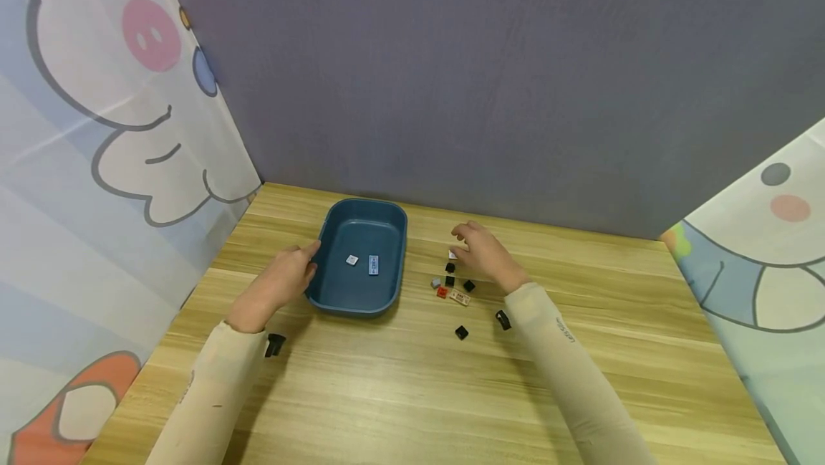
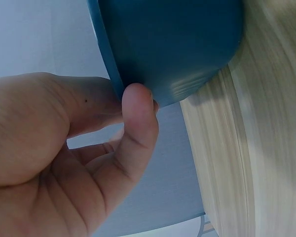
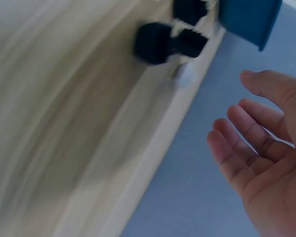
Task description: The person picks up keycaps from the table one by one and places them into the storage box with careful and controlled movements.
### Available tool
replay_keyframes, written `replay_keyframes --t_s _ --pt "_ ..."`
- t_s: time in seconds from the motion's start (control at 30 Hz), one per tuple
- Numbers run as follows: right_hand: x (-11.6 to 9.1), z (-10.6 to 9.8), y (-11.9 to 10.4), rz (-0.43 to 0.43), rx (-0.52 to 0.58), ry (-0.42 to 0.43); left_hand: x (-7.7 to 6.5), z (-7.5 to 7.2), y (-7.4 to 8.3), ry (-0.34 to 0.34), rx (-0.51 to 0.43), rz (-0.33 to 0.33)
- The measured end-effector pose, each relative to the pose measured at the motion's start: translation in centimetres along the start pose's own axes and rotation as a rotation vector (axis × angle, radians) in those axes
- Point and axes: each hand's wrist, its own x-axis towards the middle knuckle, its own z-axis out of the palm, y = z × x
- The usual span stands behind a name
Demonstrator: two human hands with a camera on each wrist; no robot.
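Note:
A dark blue plastic tray [image 1: 361,294] sits on the wooden table, a small white square piece [image 1: 351,260] and a light blue printed rectangular piece [image 1: 373,265] inside it. My left hand [image 1: 277,282] pinches the tray's left rim between thumb and fingers, as the left wrist view shows close up. Right of the tray, my right hand [image 1: 483,250] hovers with relaxed fingers and nothing between them. Just under its fingertips lies a small white piece [image 1: 453,255], partly covered by the hand; in the right wrist view this white piece [image 3: 186,75] lies beside dark blocks.
Near the right hand lie several small black pieces [image 1: 450,281], a red one [image 1: 442,292], a grey one [image 1: 435,283] and a cream printed one [image 1: 460,297]. Black clip-like parts lie by the right sleeve [image 1: 503,319] and left sleeve [image 1: 274,344]. A grey panel [image 1: 451,92] rises behind the table.

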Motion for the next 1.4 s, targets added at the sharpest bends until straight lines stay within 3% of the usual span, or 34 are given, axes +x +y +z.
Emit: replay_keyframes --t_s 0.5,1.4 --pt "-0.2 1.4 2.1 0.048 -0.045 -0.101 0.2 0.2 -0.1 -0.003 0.001 -0.004" --pt "0.3 1.9 1.6 0.056 -0.060 -0.068 0.1 0.3 -0.2 0.015 0.020 0.010"
